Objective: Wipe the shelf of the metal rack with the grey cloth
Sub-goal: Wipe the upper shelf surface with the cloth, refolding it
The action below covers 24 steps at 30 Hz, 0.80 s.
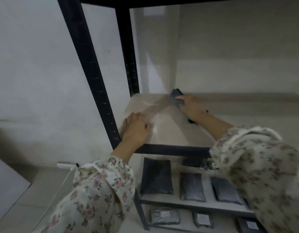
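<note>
The light shelf [169, 128] of the black metal rack [93, 78] fills the middle of the view. My right hand [191, 108] presses the grey cloth [176, 98] onto the shelf near its back edge, close to the wall. The cloth sticks out past my fingers to the far left, and a dark bit shows under my wrist. My left hand [137, 128] lies flat, palm down, on the shelf's front left corner beside the front upright, holding nothing.
Below, a lower shelf [175, 169] carries several dark flat packets [156, 176], and more packets [164, 216] lie on the shelf under it. A white wall stands behind and to the left. A white power strip [66, 165] with a cable lies on the floor at left.
</note>
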Motion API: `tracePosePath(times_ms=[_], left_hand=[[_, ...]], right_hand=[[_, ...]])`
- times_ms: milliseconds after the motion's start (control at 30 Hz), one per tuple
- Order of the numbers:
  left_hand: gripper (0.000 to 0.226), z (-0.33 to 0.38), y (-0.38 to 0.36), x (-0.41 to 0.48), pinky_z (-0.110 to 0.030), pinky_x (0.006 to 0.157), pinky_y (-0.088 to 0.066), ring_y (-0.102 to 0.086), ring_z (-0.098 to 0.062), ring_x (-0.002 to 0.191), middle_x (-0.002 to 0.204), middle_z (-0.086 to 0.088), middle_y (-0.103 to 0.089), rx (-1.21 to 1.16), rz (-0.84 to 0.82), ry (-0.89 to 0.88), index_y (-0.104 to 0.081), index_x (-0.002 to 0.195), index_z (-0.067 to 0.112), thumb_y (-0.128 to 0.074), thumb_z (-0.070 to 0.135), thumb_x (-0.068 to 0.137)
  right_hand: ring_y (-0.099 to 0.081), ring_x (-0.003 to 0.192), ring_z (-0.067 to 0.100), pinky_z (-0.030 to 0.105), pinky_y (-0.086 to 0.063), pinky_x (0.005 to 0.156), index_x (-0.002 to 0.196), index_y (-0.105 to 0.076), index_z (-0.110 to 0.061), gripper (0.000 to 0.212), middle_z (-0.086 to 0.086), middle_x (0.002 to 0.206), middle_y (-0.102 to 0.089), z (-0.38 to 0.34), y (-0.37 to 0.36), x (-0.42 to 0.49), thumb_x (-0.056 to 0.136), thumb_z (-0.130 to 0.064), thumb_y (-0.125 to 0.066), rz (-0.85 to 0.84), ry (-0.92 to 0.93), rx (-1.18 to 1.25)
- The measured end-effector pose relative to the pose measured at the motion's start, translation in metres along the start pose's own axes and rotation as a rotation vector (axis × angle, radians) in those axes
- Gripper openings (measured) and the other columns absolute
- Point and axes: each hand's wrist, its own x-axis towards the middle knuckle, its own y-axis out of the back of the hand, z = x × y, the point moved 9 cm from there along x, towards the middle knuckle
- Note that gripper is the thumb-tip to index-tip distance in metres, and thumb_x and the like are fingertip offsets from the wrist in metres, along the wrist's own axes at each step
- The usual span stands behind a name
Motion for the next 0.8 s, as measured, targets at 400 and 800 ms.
tracePosePath(times_ms=[400,800], left_hand=[[0.046,-0.012,0.000,0.000,-0.036,0.114,-0.018,-0.030,-0.018,0.132,0.144,0.003,-0.037,0.029,0.133,0.069,-0.044,0.131,0.027,-0.036,0.047,0.091],[0.049,-0.015,-0.005,0.001,-0.035,0.111,-0.027,-0.032,-0.016,0.128,0.142,0.007,-0.038,0.017,0.147,0.060,-0.046,0.127,0.032,-0.029,0.054,0.087]], right_hand=[[-0.052,0.117,0.028,0.028,-0.038,0.092,0.121,-0.061,-0.028,0.034,0.006,0.137,-0.052,-0.058,-0.080,0.083,0.092,-0.019,-0.044,-0.173,0.170,-0.047],[-0.051,0.117,0.026,0.026,-0.043,0.091,0.123,-0.057,-0.035,0.053,0.006,0.136,-0.052,-0.058,-0.053,0.110,0.083,-0.002,-0.045,-0.197,0.247,0.147]])
